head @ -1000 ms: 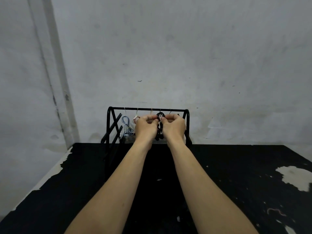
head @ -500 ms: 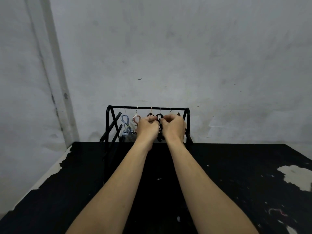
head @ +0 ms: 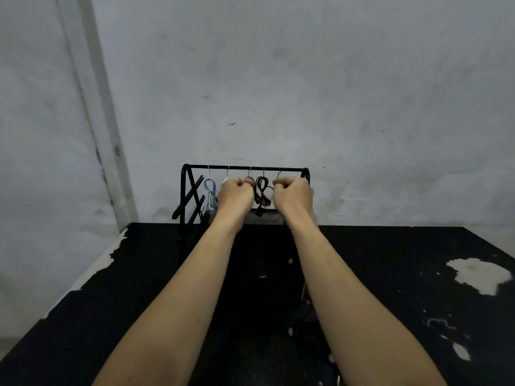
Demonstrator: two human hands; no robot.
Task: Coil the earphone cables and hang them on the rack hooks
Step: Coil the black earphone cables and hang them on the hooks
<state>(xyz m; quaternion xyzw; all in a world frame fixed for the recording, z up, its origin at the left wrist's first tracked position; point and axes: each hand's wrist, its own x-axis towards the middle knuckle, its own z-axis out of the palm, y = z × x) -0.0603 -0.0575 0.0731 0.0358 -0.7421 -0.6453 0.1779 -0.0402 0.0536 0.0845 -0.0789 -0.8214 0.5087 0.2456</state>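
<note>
Both hands are now standing apart on either side of the black coil point(head: 262, 192); half a second ago they were pressed together over it. You are holding the left hand point(head: 236, 194) just left of the coil and the right hand point(head: 293, 194) just right of it, each with fingers curled toward the palm. Whether either hand is still pinching a strand is not visible, so treat the grip as unknown.

The black coil is hanging from the fourth hook point(head: 263, 171) on the rack point(head: 245, 168), at the far edge of the table point(head: 390, 274). A blue coil point(head: 210, 192) is hanging from the first hook, and a pale coil is largely hidden behind the left hand.

Hazards, as judged from this position:
- If a strand is still caught in your fingers, pulling back is likely to drag the coil off its hook.
- The hooks are thin open wire and look loose on the bar; a knuckle brushing one could swing it and shed its load.
- The loops show no visible tie, so springy cable may unwind and tangle with the neighbouring coil.
- The right hand is sitting close to the fifth hook point(head: 279, 174); a snag there is possible.

Materials: the rack is black tube with crossed side struts; the cables are slim and flexible; the table is matt black with paint flaking to white patches.
</note>
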